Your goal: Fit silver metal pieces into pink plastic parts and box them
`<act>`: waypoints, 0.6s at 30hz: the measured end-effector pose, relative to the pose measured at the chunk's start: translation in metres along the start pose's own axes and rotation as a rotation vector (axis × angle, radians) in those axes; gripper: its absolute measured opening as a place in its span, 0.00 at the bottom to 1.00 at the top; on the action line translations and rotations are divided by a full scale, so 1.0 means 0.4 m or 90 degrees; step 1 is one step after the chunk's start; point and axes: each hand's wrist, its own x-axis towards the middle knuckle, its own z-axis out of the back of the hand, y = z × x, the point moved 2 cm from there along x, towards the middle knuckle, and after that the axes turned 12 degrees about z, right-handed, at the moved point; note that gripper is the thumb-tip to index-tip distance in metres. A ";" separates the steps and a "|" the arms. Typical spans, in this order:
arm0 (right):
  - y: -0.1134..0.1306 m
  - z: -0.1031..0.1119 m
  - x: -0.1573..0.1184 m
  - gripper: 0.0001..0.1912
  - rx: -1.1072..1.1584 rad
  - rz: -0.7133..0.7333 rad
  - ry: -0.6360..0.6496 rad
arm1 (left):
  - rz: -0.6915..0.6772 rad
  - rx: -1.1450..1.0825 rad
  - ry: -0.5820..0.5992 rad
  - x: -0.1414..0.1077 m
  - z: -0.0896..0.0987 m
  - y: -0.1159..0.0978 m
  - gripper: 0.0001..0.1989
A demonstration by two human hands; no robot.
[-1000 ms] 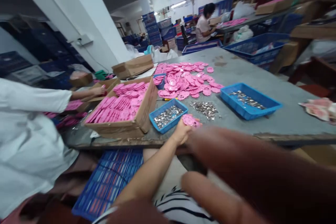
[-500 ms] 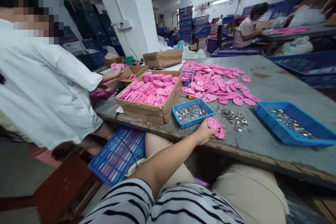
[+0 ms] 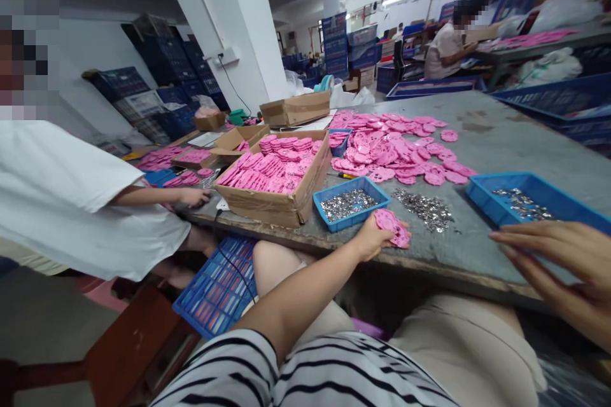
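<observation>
My left hand (image 3: 372,239) is closed on a flat pink scalloped disc (image 3: 392,227), held at the table's near edge with the thumb and fingers around its left side. My right hand (image 3: 558,267) hovers at the right, in front of the right blue tray (image 3: 482,200). Its fingers are stretched out, and no object shows in them. Small shiny metal pieces lie loose in a pile (image 3: 426,210) between the hands. More of them fill the left blue tray (image 3: 334,222) behind my left hand.
A large heap of pink discs (image 3: 386,146) covers the middle of the table (image 3: 496,140). A cardboard box (image 3: 267,206) packed with discs stands left of it. A yellow-handled tool (image 3: 344,175) lies beside the box. A co-worker's hand (image 3: 195,197) rests at the table's left end.
My right hand has come into view from the right. My left hand still holds the disc in nearly the same place. The co-worker has leaned left, hand now lower and without a disc.
</observation>
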 end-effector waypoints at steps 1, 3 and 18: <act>0.001 -0.017 0.017 0.18 0.019 0.035 0.006 | 0.001 -0.001 0.001 0.001 0.000 0.000 0.27; 0.009 -0.046 0.031 0.17 0.056 0.089 0.009 | 0.003 -0.003 0.002 0.004 0.001 0.001 0.27; -0.047 -0.182 -0.042 0.21 0.330 -0.332 0.021 | 0.051 0.022 -0.040 -0.007 -0.010 -0.014 0.26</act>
